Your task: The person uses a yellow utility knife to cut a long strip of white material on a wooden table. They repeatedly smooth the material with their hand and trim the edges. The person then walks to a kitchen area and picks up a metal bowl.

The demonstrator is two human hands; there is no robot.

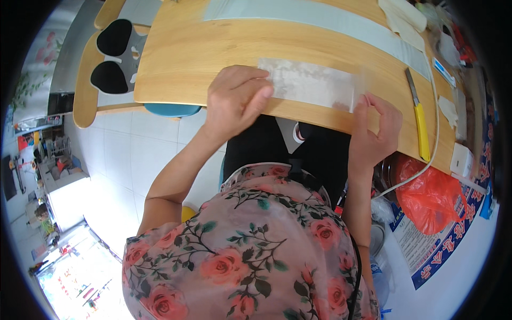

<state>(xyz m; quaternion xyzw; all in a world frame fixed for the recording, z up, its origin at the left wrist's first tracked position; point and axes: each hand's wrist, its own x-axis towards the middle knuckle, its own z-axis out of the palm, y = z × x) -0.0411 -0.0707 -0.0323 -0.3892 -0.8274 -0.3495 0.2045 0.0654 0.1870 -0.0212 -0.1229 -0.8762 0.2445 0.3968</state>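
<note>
A clear plastic sheet or bag (312, 82), whitish in places, lies near the front edge of the wooden table (192, 48). My left hand (239, 100) grips its left end between thumb and fingers. At its right end, my right hand (375, 124) pinches the edge, where the film looks blurred. A utility knife with a yellow handle (422, 130) rests on the table to the right of my right hand, its blade pointing away from me. Beyond the sheet, a long pale translucent strip (320, 22) crosses the table.
A pale cable (437, 108) runs down the table's right side, near a white box-like device (461, 159) and a cloth (404, 20). A red plastic bag (430, 196) is below the right edge. Chairs (86, 80) stand at left; a blue stool (172, 109) is partly under the table.
</note>
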